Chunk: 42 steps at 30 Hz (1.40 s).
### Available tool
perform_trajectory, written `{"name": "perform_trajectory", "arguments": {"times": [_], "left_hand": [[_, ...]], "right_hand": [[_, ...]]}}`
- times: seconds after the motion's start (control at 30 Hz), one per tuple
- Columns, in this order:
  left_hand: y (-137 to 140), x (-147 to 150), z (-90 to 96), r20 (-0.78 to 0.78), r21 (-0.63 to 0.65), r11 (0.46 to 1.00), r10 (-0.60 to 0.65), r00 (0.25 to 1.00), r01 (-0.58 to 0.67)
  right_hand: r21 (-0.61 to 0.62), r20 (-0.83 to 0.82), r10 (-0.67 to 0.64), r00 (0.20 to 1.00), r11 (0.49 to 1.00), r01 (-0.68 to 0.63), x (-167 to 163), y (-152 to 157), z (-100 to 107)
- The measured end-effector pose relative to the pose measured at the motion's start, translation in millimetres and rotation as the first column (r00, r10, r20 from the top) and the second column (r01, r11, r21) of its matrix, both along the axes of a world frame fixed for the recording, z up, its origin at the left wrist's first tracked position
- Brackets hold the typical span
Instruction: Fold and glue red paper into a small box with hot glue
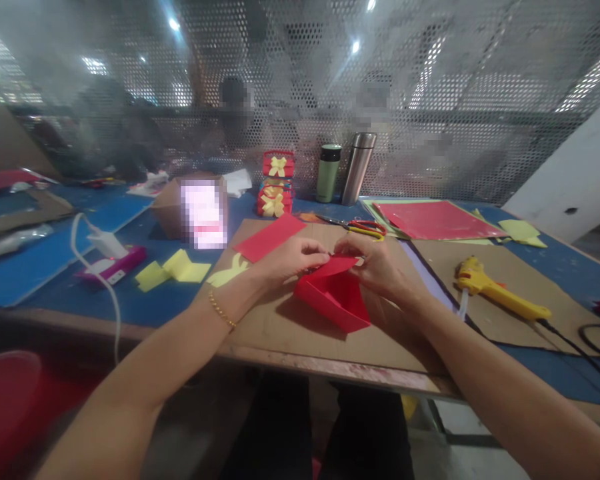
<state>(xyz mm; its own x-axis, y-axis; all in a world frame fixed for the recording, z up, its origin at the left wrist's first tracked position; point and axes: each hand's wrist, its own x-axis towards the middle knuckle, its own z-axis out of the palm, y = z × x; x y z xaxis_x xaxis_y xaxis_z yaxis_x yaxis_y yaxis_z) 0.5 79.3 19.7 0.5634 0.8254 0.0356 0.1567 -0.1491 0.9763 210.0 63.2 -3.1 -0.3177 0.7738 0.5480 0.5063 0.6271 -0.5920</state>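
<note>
A small open box of folded red paper (325,297) is held tilted above the cardboard sheet (275,333) in front of me. My left hand (295,259) pinches the far edge of its flap from the left. On the right, my right hand (373,260) grips the same flap near its corner, fingers closed. Both sets of fingertips nearly meet at the fold and partly hide it. Beyond my left hand lies a flat red paper strip (271,238). Yellow paper cut-outs (230,270) rest beside my left wrist.
A yellow glue gun (500,290) lies on cardboard at right, its cord trailing off. Scissors (360,228) and red sheets (440,220) lie behind. Red boxes with yellow bows (276,193), a green tumbler (329,173) and a steel flask (359,170) stand by the mesh. Left: a power strip (113,263).
</note>
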Motion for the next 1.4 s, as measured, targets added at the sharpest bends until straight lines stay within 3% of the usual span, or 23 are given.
{"name": "perform_trajectory", "arguments": {"times": [0.2,0.37,0.53,0.67,0.97,1.17,1.4], "left_hand": [[-2.4,-1.3,-5.5,0.022,-0.028,1.0,0.006,1.0,-0.006],[-4.6,-1.8,-4.5,0.014,-0.012,1.0,0.016,1.0,-0.016],[-6.7,-1.1,-3.1,0.04,-0.018,0.999,0.042,0.998,-0.042],[-7.6,-0.7,-3.7,0.028,-0.056,0.998,0.035,0.999,-0.033],[-5.7,-0.1,-2.2,0.015,-0.097,0.991,0.091,0.996,-0.09],[-4.4,-0.2,-4.8,0.012,-0.117,0.992,0.044,0.999,-0.043],[-9.8,0.1,-3.7,0.092,-0.184,0.983,0.031,0.995,-0.014]], "right_hand": [[0.014,0.04,-0.06,0.997,0.998,0.06,-1.6,-3.0,1.8],[0.13,0.088,-0.158,0.983,0.981,0.146,-3.6,-4.4,1.7],[0.2,0.108,-0.171,0.979,0.969,0.147,-2.1,-2.3,0.0],[0.157,0.113,-0.19,0.975,0.973,0.172,-2.7,-1.9,-1.9],[0.072,0.149,-0.104,0.983,0.993,0.094,-3.6,-5.1,0.3],[-0.061,0.1,0.019,0.995,0.998,-0.013,-3.4,-3.0,1.7],[-0.071,0.089,-0.021,0.996,0.997,0.027,-3.7,-2.5,4.3]]}}
